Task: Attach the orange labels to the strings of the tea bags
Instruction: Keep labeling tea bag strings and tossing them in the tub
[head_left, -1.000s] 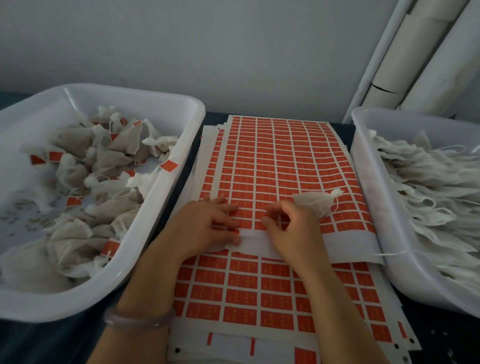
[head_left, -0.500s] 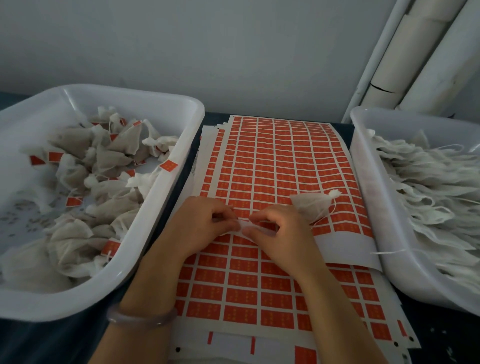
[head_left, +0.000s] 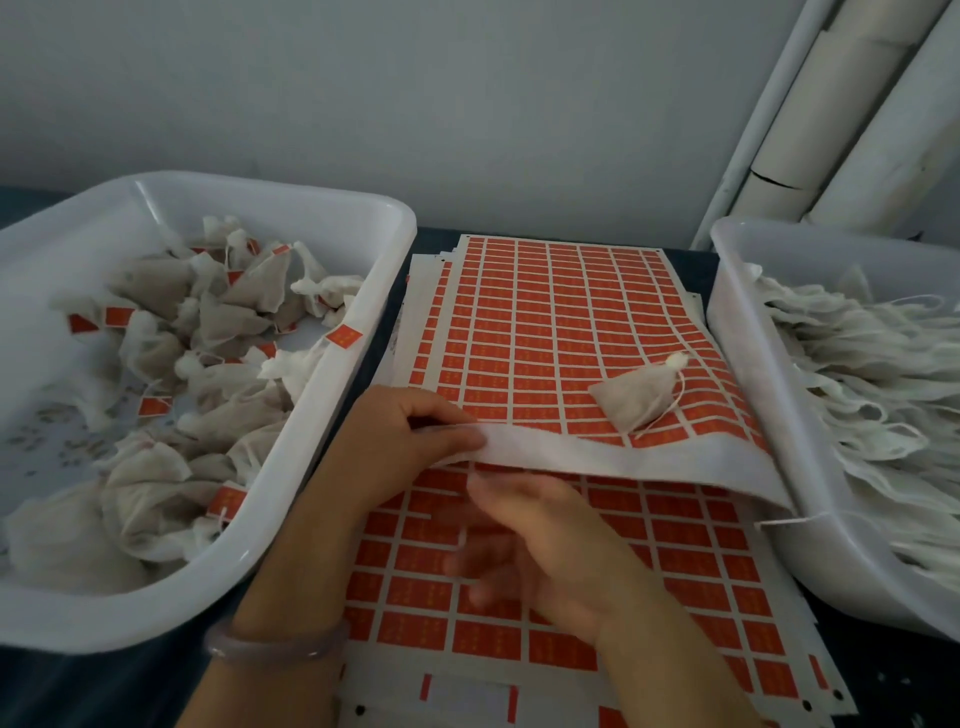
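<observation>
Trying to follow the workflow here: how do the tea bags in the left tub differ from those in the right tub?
Left bags carry orange labels; right bags show none. Left bags look plump and greyish-brown; right bags look flat and white. Left bags lie jumbled; right bags lie layered, mostly pointing one way. Both sit in white tubs.

Dim, flat, bluish light; soft picture
Right hand (head_left: 540, 551) smeared by motion blur; wide-angle lens bends the edges; shadows faint
</observation>
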